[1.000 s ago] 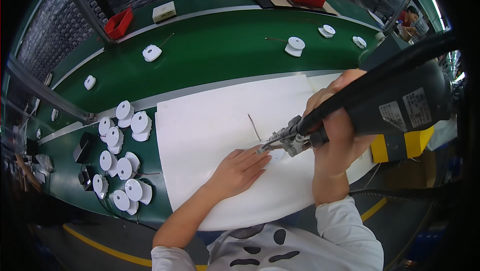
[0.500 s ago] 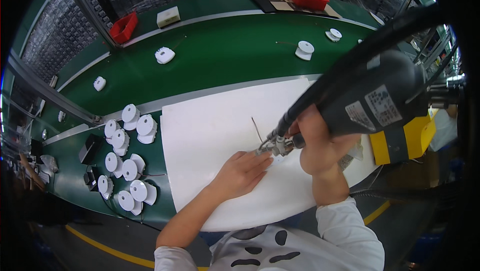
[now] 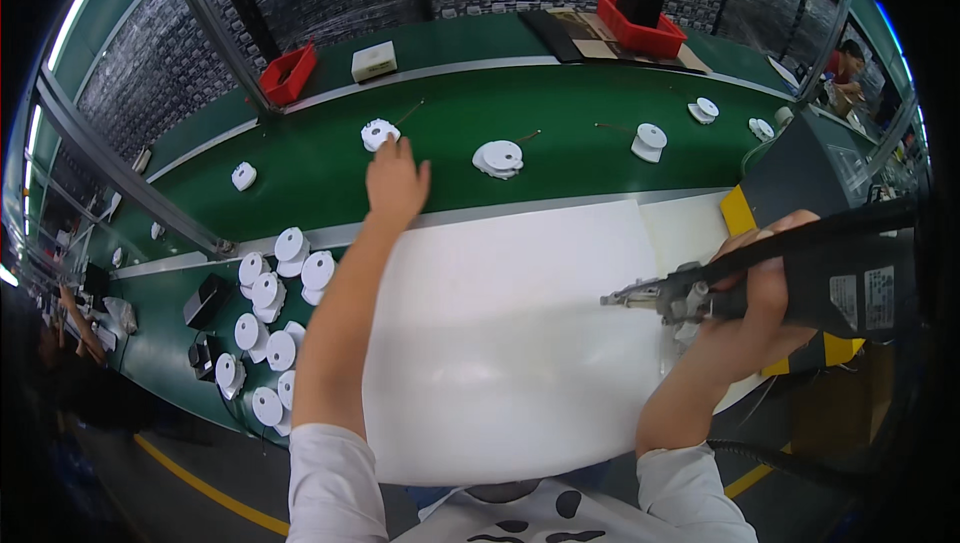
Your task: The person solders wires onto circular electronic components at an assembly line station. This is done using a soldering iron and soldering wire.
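Round white plastic part point(image 3: 378, 132) just beyond spread left grip point(image 3: 396, 186), touch unclear; right grip point(image 3: 767, 293), farther, clasps thick black tool point(image 3: 820, 293).

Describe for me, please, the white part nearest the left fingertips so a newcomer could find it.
Find the broad green belt beyond the white sheet. On it, directly in front of the pale box, sits a small white part with a thin wire. Unlike its neighbours, it has the left hand at its edge.

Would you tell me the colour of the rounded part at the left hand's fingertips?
The rounded part is white, clearest in the head view.
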Motion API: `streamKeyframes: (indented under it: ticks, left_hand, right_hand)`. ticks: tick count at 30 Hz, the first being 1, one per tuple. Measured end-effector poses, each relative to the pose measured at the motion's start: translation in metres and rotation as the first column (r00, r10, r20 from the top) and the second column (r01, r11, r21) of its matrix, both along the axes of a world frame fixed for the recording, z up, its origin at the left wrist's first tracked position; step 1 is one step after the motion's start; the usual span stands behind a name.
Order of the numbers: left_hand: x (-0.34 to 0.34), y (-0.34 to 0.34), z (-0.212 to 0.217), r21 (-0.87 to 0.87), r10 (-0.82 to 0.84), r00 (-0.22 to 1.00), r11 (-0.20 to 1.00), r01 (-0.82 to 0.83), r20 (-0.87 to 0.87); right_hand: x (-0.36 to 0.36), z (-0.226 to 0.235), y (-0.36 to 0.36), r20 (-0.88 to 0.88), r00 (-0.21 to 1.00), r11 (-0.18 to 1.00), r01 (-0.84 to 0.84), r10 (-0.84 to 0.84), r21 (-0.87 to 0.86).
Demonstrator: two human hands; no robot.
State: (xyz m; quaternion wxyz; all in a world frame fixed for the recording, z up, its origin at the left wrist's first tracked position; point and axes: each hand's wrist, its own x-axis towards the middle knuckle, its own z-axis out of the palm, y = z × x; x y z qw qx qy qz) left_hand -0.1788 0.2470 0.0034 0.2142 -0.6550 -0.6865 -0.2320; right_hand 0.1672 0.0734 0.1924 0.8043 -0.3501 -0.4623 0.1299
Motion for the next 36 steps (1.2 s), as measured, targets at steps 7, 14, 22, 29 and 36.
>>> streamKeyframes:
  ticks: [7,14,22,29,36]
  left_hand:
    - [-0.060,0.067,0.005,-0.150,-0.066,0.976,0.988,0.035,-0.206]
    - [-0.030,0.014,0.042,0.066,-0.135,0.945,0.991,0.120,0.298]
    - [0.088,-0.184,-0.001,-0.129,0.125,0.033,0.937,0.325,0.992]
    - [0.115,-0.279,0.031,-0.168,-0.198,0.716,0.898,0.406,0.670]
    - [0.153,-0.243,-0.006,-0.044,-0.732,0.682,0.681,0.731,-0.006]
  right_hand:
    - [0.017,-0.002,0.005,0.006,0.997,0.994,-0.083,0.083,0.068]
    - [0.007,-0.010,0.004,-0.033,0.995,0.995,-0.097,0.097,0.009]
    - [0.005,-0.015,0.000,0.022,0.947,0.947,-0.321,0.320,0.033]
    - [-0.004,-0.013,-0.011,-0.045,0.844,0.845,-0.535,0.534,-0.007]
    - [-0.012,-0.020,-0.008,0.078,0.835,0.836,-0.548,0.545,0.022]
